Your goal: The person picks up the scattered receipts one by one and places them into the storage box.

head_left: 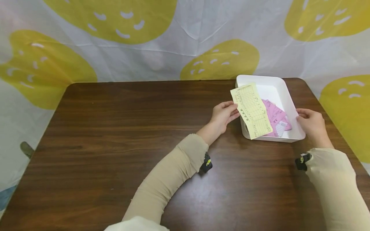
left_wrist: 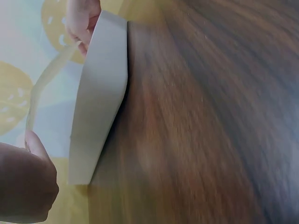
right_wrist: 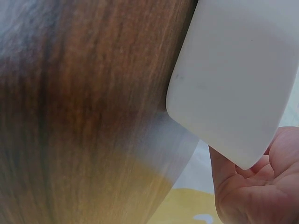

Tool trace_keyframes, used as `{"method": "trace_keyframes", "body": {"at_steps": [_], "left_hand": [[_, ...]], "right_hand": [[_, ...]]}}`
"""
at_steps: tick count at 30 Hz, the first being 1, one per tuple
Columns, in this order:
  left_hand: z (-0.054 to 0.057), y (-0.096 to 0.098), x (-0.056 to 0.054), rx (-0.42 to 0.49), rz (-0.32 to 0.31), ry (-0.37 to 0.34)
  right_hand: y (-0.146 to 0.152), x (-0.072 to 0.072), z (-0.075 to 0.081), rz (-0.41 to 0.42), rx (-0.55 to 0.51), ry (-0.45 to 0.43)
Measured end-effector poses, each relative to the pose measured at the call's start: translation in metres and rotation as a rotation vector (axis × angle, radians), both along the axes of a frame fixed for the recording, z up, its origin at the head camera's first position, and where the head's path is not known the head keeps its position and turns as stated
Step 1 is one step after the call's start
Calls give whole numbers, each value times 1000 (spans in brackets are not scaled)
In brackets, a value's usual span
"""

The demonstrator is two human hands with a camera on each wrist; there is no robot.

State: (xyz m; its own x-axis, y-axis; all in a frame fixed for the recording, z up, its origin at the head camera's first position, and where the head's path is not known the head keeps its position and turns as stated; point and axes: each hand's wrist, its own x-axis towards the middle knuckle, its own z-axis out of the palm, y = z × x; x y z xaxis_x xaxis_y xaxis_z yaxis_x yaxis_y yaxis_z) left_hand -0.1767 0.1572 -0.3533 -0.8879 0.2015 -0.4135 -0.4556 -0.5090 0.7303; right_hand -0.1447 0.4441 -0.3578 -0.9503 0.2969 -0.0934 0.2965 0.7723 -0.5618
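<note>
My left hand pinches a yellow printed form by its left edge. The sheet slants over the left side of a white plastic tray, overlapping pink slips inside it. From the left wrist view, the left hand has its thumb on the sheet, which bows upward beside the tray wall. At the tray's right rim, my right hand grips the edge between thumb and fingers. The right wrist view has that hand around the tray's side, its fingertips partly hidden.
Everything stands on a dark wood-grain table, the tray near its far right corner. A white cloth with yellow shapes hangs right behind the table. A small white printed slip lies among the pink ones.
</note>
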Motion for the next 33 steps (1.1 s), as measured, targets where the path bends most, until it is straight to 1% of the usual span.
{"method": "trace_keyframes", "body": {"at_steps": [3, 7, 11, 13, 15, 20, 25, 28, 33], "left_hand": [[-2, 9, 2, 0, 7, -2], [-4, 18, 5, -12, 29, -10], [-7, 26, 6, -30, 49, 5], [-9, 29, 6, -41, 61, 28], [-11, 32, 6, -70, 67, 66], [-15, 40, 7, -182, 82, 177], [-16, 46, 8, -281, 113, 255], [-16, 48, 8, -318, 144, 280], [-11, 51, 7, -360, 183, 277]], "right_hand": [[-1, 0, 1, -3, -1, -9], [-1, 0, 0, -1, -6, 0], [0, -1, 0, 5, -7, 10], [1, -1, 0, 5, -5, 11], [1, -1, 1, 2, 0, 9], [1, 1, 1, -10, 13, -5], [2, 2, 1, -17, 9, -17], [2, 1, 0, -16, -2, -14], [3, 1, 0, -9, -15, 1]]}}
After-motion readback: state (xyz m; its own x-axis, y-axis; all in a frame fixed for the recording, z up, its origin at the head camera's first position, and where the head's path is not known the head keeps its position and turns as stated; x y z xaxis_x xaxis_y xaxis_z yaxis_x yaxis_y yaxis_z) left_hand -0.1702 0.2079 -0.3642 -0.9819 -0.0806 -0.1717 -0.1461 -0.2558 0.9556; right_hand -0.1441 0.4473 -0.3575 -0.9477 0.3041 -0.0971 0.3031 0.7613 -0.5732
